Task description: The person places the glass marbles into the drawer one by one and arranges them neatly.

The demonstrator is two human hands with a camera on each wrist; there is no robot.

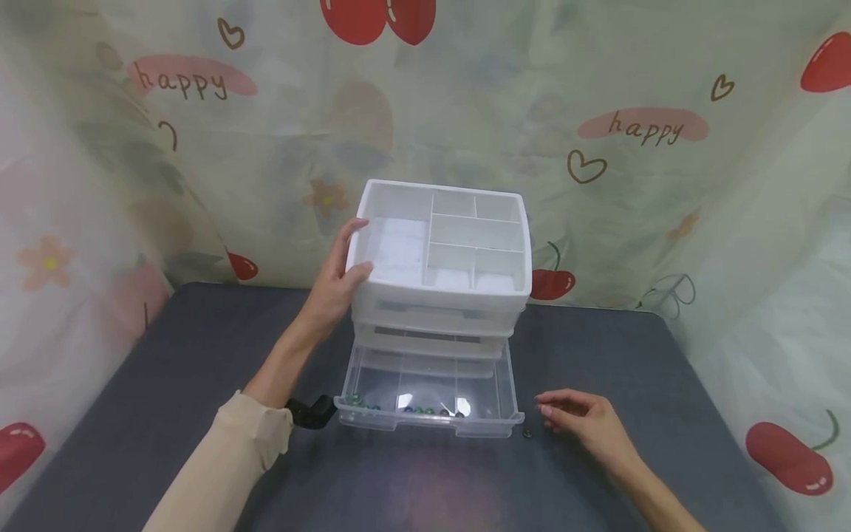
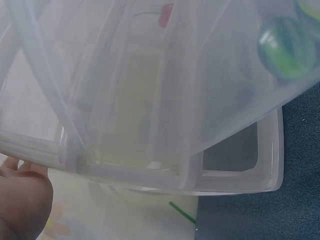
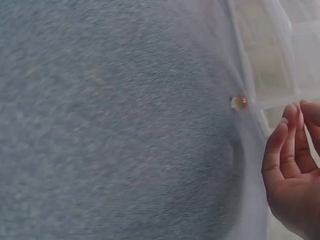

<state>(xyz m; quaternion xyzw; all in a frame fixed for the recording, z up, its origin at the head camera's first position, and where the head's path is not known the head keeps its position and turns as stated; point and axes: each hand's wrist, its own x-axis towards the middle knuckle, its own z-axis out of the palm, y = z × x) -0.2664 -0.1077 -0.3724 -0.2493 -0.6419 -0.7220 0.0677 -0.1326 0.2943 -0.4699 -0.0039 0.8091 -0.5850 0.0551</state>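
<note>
A white desktop drawer organizer (image 1: 442, 294) stands at the middle back of the table, its top divided into compartments. My left hand (image 1: 335, 277) grips its left side, the fingers and thumb spread along the upper rim. The clear bottom drawer (image 1: 428, 384) is pulled out, with several glass marbles (image 1: 425, 411) along its front wall. A green swirled marble (image 2: 286, 47) shows through the plastic in the left wrist view. One loose marble (image 1: 527, 433) lies on the table by the drawer's right front corner. Beside it is my right hand (image 1: 588, 425), fingers loosely bent, with nothing visible in them.
The dark grey table (image 1: 598, 369) reaches back to a printed curtain (image 1: 459, 96), which also hangs along both sides. A black strap piece (image 1: 312, 412) sits at my left wrist, left of the drawer.
</note>
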